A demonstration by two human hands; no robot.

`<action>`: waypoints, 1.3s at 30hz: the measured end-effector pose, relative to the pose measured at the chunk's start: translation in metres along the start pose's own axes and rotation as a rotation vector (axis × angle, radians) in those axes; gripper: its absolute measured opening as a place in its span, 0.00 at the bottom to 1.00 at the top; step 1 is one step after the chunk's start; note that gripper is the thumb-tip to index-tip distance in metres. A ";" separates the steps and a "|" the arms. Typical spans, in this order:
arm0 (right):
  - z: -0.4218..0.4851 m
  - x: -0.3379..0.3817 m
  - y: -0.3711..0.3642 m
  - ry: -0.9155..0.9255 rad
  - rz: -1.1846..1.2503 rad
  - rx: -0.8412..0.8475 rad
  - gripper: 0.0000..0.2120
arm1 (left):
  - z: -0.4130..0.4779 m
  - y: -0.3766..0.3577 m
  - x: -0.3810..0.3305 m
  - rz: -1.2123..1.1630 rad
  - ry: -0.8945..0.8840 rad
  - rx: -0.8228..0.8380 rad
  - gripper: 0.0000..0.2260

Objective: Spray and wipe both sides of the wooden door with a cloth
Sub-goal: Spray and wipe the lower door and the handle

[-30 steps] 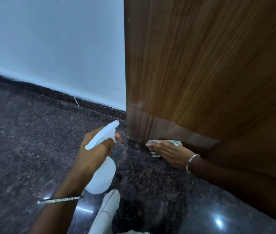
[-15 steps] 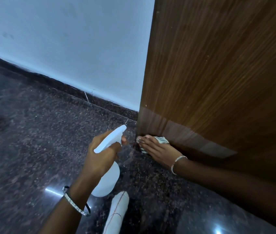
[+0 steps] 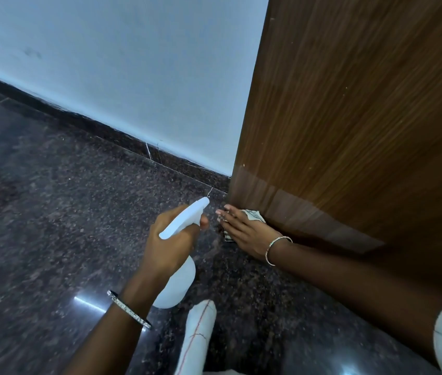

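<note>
Two surfaces: dark speckled floor (image 3: 52,212), pale wall (image 3: 133,77).
Bottle (image 3: 179,282): my left fingers (image 3: 204,221) grasp it.
Cloth (image 3: 253,214): my flat right fingers (image 3: 230,215) press it at the door (image 3: 349,131) foot.

No text, label, brand or number can be read anywhere. The spray bottle (image 3: 177,282) is plain white. The door (image 3: 349,117) shows only wood grain.

Right hand (image 3: 244,234) | we have slid the cloth (image 3: 253,214) leftward along the bottom of the door (image 3: 349,131) | fingertips (image 3: 221,212) now past its corner.
</note>
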State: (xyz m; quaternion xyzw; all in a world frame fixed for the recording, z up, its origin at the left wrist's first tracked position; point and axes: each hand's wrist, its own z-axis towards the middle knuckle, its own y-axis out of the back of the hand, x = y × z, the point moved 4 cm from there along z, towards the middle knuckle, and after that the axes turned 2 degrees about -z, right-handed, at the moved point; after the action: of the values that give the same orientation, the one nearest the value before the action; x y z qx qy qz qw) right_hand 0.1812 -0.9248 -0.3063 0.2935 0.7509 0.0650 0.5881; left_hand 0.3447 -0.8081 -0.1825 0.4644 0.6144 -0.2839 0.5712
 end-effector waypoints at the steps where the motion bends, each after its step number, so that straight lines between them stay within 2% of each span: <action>1: 0.000 -0.002 0.002 0.020 -0.006 0.025 0.30 | 0.000 -0.003 0.000 -0.001 0.004 -0.004 0.13; 8: 0.004 -0.007 0.012 0.095 -0.016 0.097 0.30 | -0.003 -0.016 0.004 -0.044 0.008 -0.057 0.13; 11: 0.002 -0.011 0.009 0.078 -0.034 0.046 0.31 | -0.004 -0.017 -0.001 -0.032 -0.023 -0.050 0.12; 13: -0.004 -0.023 0.010 -0.030 -0.009 -0.063 0.31 | -0.004 -0.015 -0.002 -0.031 -0.027 -0.054 0.13; 17: -0.034 -0.084 0.040 -0.433 0.091 -0.319 0.28 | -0.001 -0.011 -0.001 -0.034 -0.044 -0.044 0.15; 19: -0.050 -0.107 0.052 -0.578 0.086 -0.361 0.28 | -0.001 -0.011 -0.002 -0.026 -0.042 -0.036 0.14; 21: -0.058 -0.116 0.058 -0.643 0.046 -0.367 0.28 | -0.002 -0.009 -0.003 -0.017 -0.037 -0.031 0.14; 25: -0.047 -0.100 0.050 -0.574 0.047 -0.341 0.29 | -0.003 -0.005 -0.009 -0.029 -0.035 -0.041 0.14; 33: 0.000 -0.010 -0.002 -0.179 0.030 -0.138 0.33 | -0.008 0.008 -0.014 -0.002 -0.088 -0.003 0.14; 37: -0.002 -0.015 0.002 -0.155 0.066 -0.149 0.31 | -0.010 0.017 -0.010 -0.020 -0.070 -0.034 0.16; 39: -0.014 -0.030 0.009 -0.246 0.096 -0.227 0.30 | -0.011 0.018 -0.011 -0.032 -0.073 -0.031 0.17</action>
State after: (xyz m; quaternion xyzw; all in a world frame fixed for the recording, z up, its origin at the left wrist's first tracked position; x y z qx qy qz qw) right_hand 0.1752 -0.9299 -0.2725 0.2664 0.6464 0.1410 0.7009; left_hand 0.3553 -0.7932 -0.1664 0.4350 0.6048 -0.3003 0.5957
